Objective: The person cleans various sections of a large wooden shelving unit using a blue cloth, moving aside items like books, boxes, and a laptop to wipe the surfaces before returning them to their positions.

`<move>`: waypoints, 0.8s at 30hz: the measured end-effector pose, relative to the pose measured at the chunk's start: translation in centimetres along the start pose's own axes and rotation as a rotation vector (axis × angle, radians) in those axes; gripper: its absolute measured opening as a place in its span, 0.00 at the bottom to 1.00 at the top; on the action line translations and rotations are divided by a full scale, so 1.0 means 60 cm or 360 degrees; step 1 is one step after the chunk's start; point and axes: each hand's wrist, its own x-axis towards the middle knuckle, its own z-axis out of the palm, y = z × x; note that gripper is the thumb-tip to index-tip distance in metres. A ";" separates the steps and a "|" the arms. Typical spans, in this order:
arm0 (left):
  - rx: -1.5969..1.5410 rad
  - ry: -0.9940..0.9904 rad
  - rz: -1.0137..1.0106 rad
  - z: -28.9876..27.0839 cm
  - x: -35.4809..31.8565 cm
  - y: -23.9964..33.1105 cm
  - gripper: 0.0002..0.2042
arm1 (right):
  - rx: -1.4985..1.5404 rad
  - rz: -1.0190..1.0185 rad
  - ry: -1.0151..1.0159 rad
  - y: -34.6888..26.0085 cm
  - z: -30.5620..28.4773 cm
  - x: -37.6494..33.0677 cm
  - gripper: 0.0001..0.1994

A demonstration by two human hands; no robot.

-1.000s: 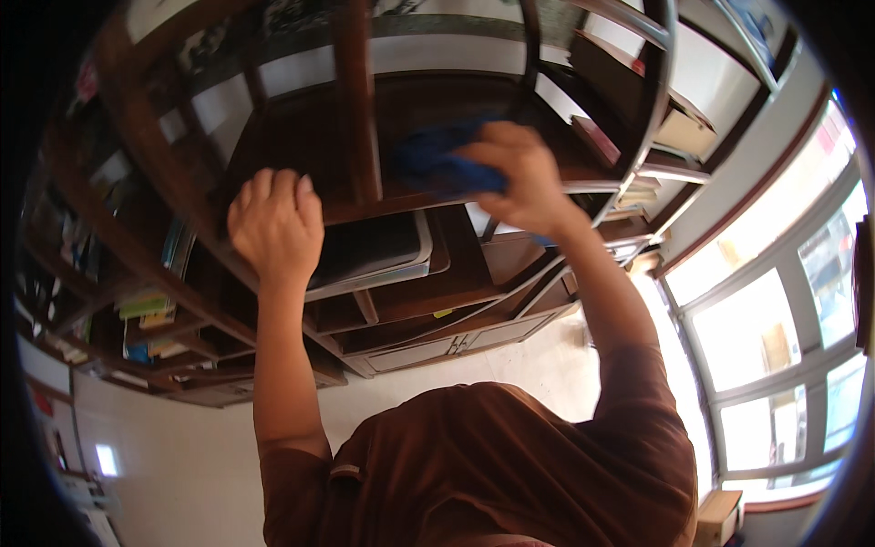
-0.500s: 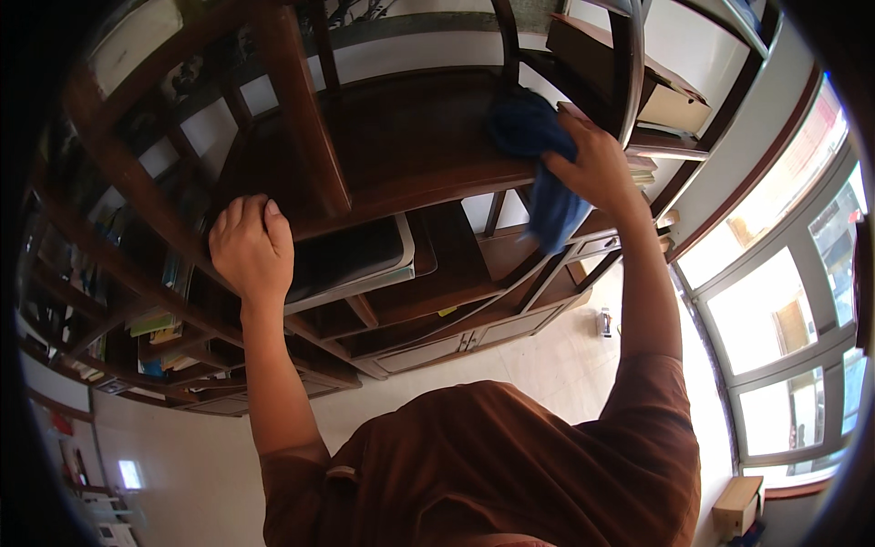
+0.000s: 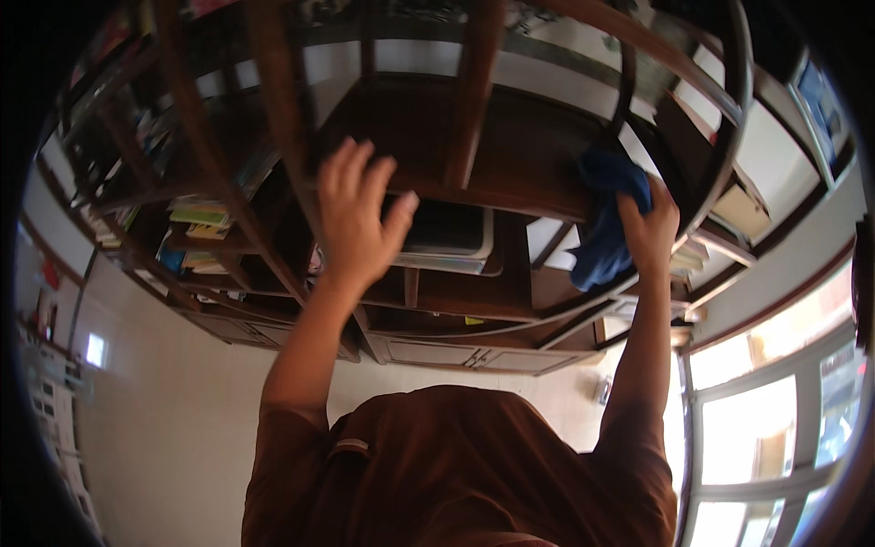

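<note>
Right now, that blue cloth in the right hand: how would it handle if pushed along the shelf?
Probably floppy: the blue cloth bunches under the right hand and droops past the dark wooden shelf edge. Likely light, since the fingers alone pin it. It looks apt to fold or crumple rather than slide flat, and should not roll or break.

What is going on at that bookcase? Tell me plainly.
A person in a brown shirt stands at a dark wooden bookcase with both arms raised. The right hand grips a blue cloth against the front edge of a bare shelf, the cloth hanging down below it. The left hand is open, fingers spread, resting at the same shelf's edge. Books sit on shelves to the left, and bright windows are at the right.
</note>
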 end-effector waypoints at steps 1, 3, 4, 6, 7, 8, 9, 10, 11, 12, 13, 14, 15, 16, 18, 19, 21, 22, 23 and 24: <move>-0.0059 0.0008 -0.0010 -0.004 -0.033 0.015 0.27 | 0.0197 0.0009 -0.0103 -0.038 -0.005 -0.015 0.15; -0.0458 -0.0080 0.0116 -0.008 -0.083 0.057 0.38 | 0.0924 0.0149 -0.0286 -0.087 0.007 -0.061 0.13; -0.0756 -0.0222 0.0085 -0.014 -0.102 0.084 0.44 | 0.1279 0.0202 -0.0374 -0.116 0.024 -0.085 0.14; -0.1164 -0.0304 0.0115 -0.009 -0.122 0.128 0.54 | 0.1778 0.0216 -0.0642 -0.181 0.046 -0.117 0.16; -0.1245 -0.0242 0.0174 -0.008 -0.130 0.137 0.58 | 0.1945 0.0158 -0.0826 -0.211 0.052 -0.126 0.19; -0.1127 -0.0373 0.0119 -0.028 -0.116 0.144 0.57 | 0.1860 -0.0034 -0.0869 -0.229 0.061 -0.136 0.22; -0.1139 -0.0259 0.0074 -0.029 -0.114 0.134 0.54 | 0.1768 -0.0223 -0.0910 -0.243 0.068 -0.143 0.25; -0.1130 -0.0138 0.0031 -0.035 -0.107 0.113 0.52 | 0.1842 -0.0355 -0.0897 -0.267 0.071 -0.143 0.27; -0.1058 0.0031 0.0085 -0.051 -0.085 0.101 0.46 | 0.1917 -0.0482 -0.0876 -0.283 0.071 -0.136 0.30; -0.0973 0.0204 0.0127 -0.066 -0.063 0.089 0.40 | 0.1788 -0.0671 -0.0909 -0.284 0.063 -0.120 0.33; -0.0866 0.0384 0.0154 -0.085 -0.043 0.075 0.35 | 0.1593 -0.0823 -0.0773 -0.285 0.059 -0.102 0.33; -0.0618 0.0445 0.0292 -0.103 -0.008 0.064 0.38 | 0.1379 -0.0946 -0.0637 -0.277 0.058 -0.085 0.33; -0.0366 0.0317 0.0242 -0.133 0.015 0.056 0.40 | 0.1165 -0.1070 -0.0502 -0.266 0.056 -0.069 0.33; -0.0112 0.0291 0.0227 -0.139 0.035 0.038 0.39 | 0.1004 -0.1024 -0.0376 -0.251 0.060 -0.058 0.32; 0.0331 0.0043 0.0122 -0.143 0.069 0.023 0.36 | 0.0792 -0.0845 -0.0252 -0.216 0.067 -0.038 0.23; 0.0486 -0.0051 0.0055 -0.140 0.082 0.015 0.36 | 0.0800 -0.0682 -0.0240 -0.185 0.074 -0.033 0.19; 0.0620 -0.0302 0.0077 -0.122 0.079 -0.010 0.37 | 0.0409 -0.0570 -0.0170 -0.133 0.068 -0.019 0.18; 0.0620 -0.0428 0.0097 -0.112 0.071 -0.022 0.36 | 0.0398 -0.0464 -0.0252 -0.115 0.065 -0.017 0.17; 0.0599 -0.0554 0.0120 -0.100 0.068 -0.029 0.36 | 0.0367 -0.0349 -0.0334 -0.096 0.055 -0.016 0.17; 0.0643 -0.0411 0.0223 -0.090 0.069 -0.029 0.26 | 0.0300 -0.0517 -0.0370 -0.059 0.055 -0.008 0.17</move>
